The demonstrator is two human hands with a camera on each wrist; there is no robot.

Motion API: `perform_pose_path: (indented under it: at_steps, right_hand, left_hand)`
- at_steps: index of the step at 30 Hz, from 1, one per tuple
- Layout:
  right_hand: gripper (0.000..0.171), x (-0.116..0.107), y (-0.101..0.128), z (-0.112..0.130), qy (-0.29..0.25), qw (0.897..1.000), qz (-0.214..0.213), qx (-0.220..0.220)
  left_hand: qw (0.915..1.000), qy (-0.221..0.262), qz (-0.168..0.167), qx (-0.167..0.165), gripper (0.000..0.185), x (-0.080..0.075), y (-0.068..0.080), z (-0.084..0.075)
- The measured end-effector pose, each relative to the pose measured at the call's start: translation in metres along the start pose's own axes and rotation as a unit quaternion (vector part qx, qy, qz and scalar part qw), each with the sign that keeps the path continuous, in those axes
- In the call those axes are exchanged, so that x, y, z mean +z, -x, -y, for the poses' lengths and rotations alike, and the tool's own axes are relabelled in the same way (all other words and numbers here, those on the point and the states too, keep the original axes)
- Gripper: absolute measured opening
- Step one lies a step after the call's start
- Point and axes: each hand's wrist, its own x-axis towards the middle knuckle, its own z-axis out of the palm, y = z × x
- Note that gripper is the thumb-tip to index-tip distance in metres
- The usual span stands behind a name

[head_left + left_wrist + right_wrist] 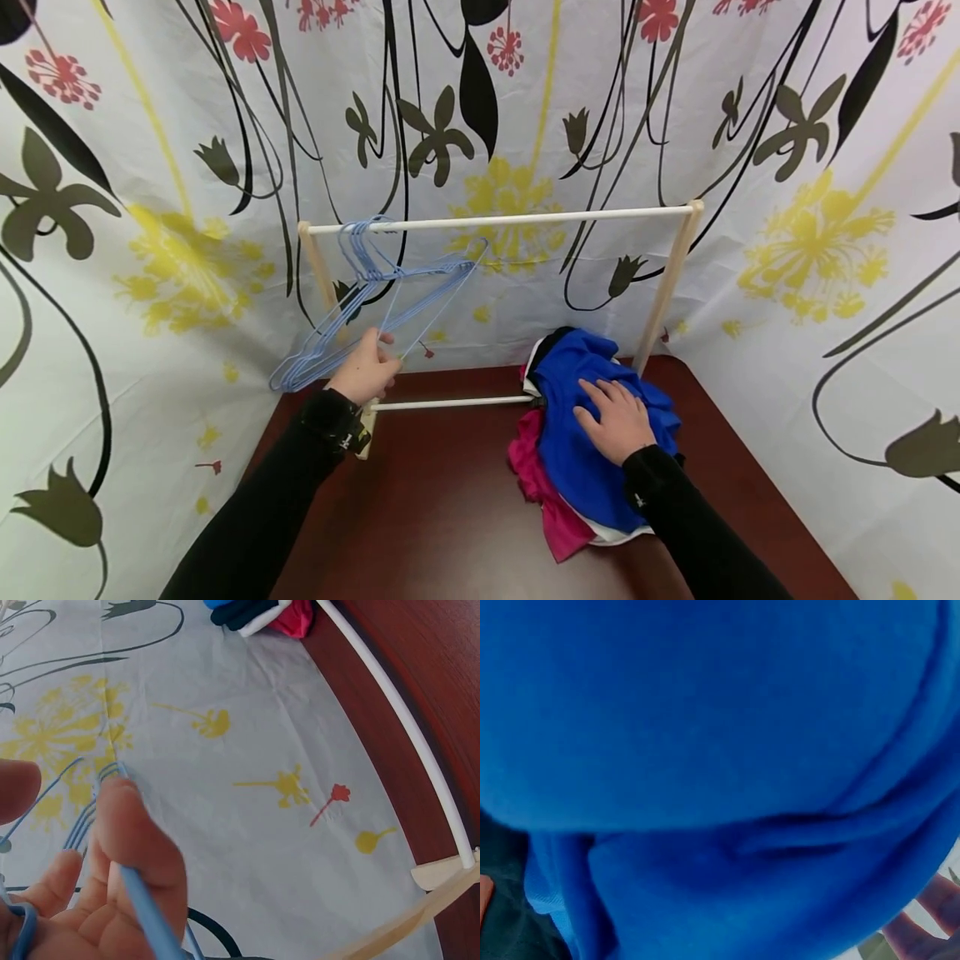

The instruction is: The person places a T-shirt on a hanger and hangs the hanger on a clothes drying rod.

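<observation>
Right hand (pixel 618 419) lies flat, fingers straight, on the blue garment (pixel 577 433) topping a pile of clothes on the dark worktop (pixel 442 517); a pink garment (pixel 547 500) lies beneath. Left hand (pixel 367 369) has fingers curled round the lower wire of the blue hangers (pixel 375 292). Behind, the hangers hook over the rack's top rail (pixel 510 220), left end.
</observation>
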Motion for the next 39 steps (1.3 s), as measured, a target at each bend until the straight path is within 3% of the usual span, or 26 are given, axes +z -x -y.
perform_pose_path:
  at_steps: [5,11,26,33,39]
  right_hand:
    - [0.057,-0.001,-0.005,-0.002,0.0,1.0,0.003,0.004]
    - [0.056,-0.002,-0.013,-0.004,0.002,1.0,0.008,0.006]
    - [0.051,-0.024,-0.054,-0.007,0.041,0.998,0.028,-0.033]
    - [0.053,-0.025,-0.079,-0.003,0.072,0.993,0.084,-0.032]
    - [0.053,-0.013,-0.097,0.009,0.104,0.987,0.112,-0.045]
  left_hand:
    - [0.9996,-0.001,-0.019,0.023,0.051,0.005,0.005,-0.002]
    - [0.9975,0.041,-0.015,0.055,0.048,0.017,0.015,-0.002]
    - [0.9974,0.045,0.036,0.044,0.04,0.066,0.025,0.015]
    - [0.9966,0.053,0.059,0.024,0.039,0.082,0.027,0.022]
    - [0.996,0.046,0.07,0.03,0.037,0.093,0.031,0.026]
